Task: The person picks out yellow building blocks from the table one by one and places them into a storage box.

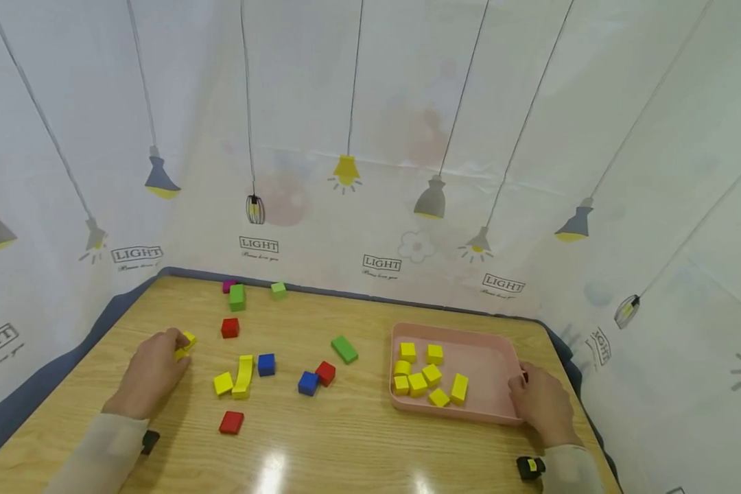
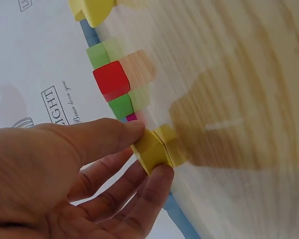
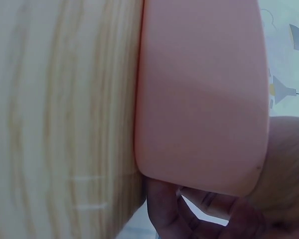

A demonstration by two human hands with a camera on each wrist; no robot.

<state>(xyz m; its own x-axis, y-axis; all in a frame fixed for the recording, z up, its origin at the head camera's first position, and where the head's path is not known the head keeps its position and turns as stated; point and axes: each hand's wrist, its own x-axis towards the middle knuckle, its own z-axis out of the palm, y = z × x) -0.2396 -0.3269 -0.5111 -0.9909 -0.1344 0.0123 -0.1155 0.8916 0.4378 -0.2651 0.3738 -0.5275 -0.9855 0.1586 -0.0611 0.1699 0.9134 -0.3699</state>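
Observation:
At the left of the table, my left hand (image 1: 151,374) pinches a yellow block (image 2: 152,152) between thumb and fingertips, low over the wood. In the head view its fingers partly cover the yellow (image 1: 188,339). My right hand (image 1: 543,398) grips the right end of a pink tray (image 1: 490,370); in the right wrist view its fingers (image 3: 164,204) curl at the tray's end wall. Several yellow blocks (image 1: 432,374) lie in the tray's left half. Two more yellow pieces, a small block (image 1: 223,383) and a longer curved one (image 1: 243,376), sit right of my left hand.
Blue blocks (image 1: 267,364) and red blocks (image 1: 231,422) are scattered mid-table. A flat green block (image 1: 344,349) lies left of the tray. Toward the back stand green blocks (image 1: 237,298) and a magenta block (image 1: 228,286). A lamp-printed curtain (image 1: 321,226) borders the table (image 1: 321,453).

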